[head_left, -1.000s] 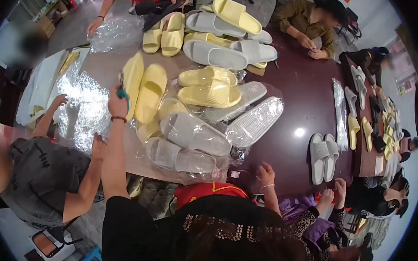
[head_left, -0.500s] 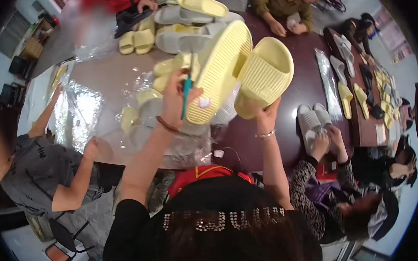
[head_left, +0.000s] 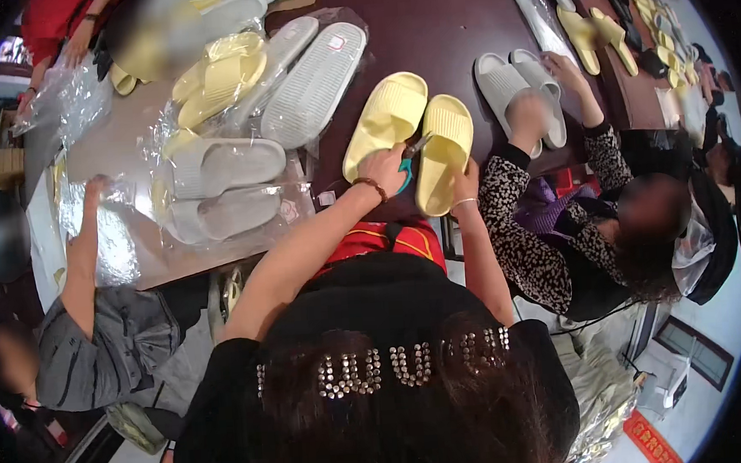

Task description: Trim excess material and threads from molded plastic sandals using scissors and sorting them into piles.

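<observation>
Two pale yellow slide slippers lie side by side, soles down, on the dark red table in front of me. My left hand (head_left: pixel 384 171) is closed around teal-handled scissors (head_left: pixel 406 163), their blades pointing toward the right slipper. The same hand rests at the heel of the left yellow slipper (head_left: pixel 387 112); whether its fingers also grip that slipper is hidden. My right hand (head_left: pixel 467 183) grasps the heel end of the right yellow slipper (head_left: pixel 448 138) by its outer edge.
Left of me lie bagged grey slippers (head_left: pixel 315 86) and bagged yellow slippers (head_left: pixel 224 79). A co-worker on the right handles grey slippers (head_left: pixel 501 83); another on the left reaches over clear plastic bags (head_left: pixel 103 235). Yellow and grey slippers line the table (head_left: pixel 493 20) beyond.
Both yellow slippers, held up with one sole showing, have come down onto the table, soles down. My hands moved lower with them; the scissors stay in my left hand. The view has shifted.
</observation>
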`<act>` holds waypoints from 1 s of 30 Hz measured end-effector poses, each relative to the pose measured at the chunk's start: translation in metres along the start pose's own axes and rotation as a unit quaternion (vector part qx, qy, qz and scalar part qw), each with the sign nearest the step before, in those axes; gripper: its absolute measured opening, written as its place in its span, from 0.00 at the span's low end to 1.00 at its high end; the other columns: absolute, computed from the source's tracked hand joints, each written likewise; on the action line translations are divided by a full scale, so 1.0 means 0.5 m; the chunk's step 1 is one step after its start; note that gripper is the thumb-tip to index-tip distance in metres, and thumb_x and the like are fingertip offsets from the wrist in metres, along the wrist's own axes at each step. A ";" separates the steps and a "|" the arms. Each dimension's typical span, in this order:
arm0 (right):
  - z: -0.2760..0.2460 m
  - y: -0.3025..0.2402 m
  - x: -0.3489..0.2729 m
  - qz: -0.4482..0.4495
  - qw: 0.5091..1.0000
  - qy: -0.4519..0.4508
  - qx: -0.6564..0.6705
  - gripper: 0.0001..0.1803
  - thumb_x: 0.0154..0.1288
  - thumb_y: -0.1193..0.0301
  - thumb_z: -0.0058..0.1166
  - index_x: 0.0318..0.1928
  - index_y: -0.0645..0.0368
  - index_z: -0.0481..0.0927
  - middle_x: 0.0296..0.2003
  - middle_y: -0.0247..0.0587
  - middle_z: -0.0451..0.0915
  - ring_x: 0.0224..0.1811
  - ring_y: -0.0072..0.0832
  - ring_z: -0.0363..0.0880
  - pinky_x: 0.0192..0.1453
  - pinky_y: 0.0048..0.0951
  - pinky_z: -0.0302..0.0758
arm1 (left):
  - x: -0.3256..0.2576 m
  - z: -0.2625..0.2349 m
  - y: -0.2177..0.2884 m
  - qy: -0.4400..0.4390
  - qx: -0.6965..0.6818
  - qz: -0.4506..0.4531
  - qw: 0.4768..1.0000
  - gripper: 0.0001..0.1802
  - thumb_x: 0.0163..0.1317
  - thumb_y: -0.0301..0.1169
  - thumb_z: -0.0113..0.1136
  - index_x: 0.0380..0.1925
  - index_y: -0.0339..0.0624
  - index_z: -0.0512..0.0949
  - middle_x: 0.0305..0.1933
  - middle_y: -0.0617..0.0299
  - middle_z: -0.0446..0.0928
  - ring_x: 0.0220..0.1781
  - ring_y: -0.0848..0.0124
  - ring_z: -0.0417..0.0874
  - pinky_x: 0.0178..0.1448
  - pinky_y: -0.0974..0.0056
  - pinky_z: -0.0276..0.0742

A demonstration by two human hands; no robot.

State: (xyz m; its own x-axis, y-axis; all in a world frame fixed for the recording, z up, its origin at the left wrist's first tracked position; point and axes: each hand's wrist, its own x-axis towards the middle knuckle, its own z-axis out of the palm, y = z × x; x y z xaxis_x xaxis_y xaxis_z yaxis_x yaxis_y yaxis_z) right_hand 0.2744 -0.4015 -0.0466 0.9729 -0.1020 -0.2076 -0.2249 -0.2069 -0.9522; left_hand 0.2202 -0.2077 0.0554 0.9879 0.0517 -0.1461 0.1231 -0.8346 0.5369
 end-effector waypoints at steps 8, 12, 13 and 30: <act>0.006 -0.117 -0.032 -0.206 0.962 -0.037 -0.176 0.09 0.51 0.76 0.46 0.35 0.63 0.74 0.30 0.47 0.73 0.32 0.40 0.72 0.38 0.32 0.69 | -0.049 -0.015 -0.054 0.049 -0.153 -0.066 0.985 0.16 0.51 0.34 0.52 0.41 0.42 0.70 0.30 0.48 0.75 0.33 0.55 0.77 0.37 0.60 0.72; 0.025 -0.094 -0.023 -0.197 0.943 -0.090 -0.253 0.13 0.49 0.71 0.48 0.37 0.62 0.73 0.35 0.50 0.72 0.39 0.42 0.71 0.43 0.35 0.68 | -0.075 -0.034 -0.096 0.030 -0.242 -0.080 0.966 0.21 0.51 0.31 0.52 0.47 0.42 0.67 0.34 0.51 0.74 0.37 0.63 0.76 0.40 0.64 0.70; 0.033 -0.094 -0.025 -0.209 0.935 -0.096 -0.269 0.14 0.48 0.69 0.49 0.37 0.62 0.73 0.36 0.50 0.72 0.40 0.44 0.70 0.44 0.37 0.67 | -0.080 -0.030 -0.109 0.056 -0.293 -0.079 0.951 0.22 0.50 0.32 0.52 0.48 0.41 0.66 0.34 0.52 0.74 0.37 0.63 0.76 0.40 0.64 0.70; 0.190 -0.126 0.022 -0.130 0.891 0.013 -0.435 0.36 0.40 0.46 0.53 0.34 0.73 0.75 0.48 0.61 0.65 0.56 0.51 0.55 0.61 0.44 0.49 | -0.028 0.051 -0.130 0.170 -0.213 -0.062 0.960 0.35 0.40 0.23 0.53 0.55 0.43 0.58 0.44 0.50 0.68 0.42 0.57 0.73 0.47 0.61 0.69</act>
State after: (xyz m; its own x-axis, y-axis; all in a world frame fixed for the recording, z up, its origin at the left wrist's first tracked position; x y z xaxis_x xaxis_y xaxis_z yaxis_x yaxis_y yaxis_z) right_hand 0.3045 -0.2971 -0.0104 0.9991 0.0396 0.0116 0.0407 -0.9020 -0.4298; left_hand 0.1960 -0.1679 0.0014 0.9282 0.3719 0.0098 0.1970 -0.5136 0.8351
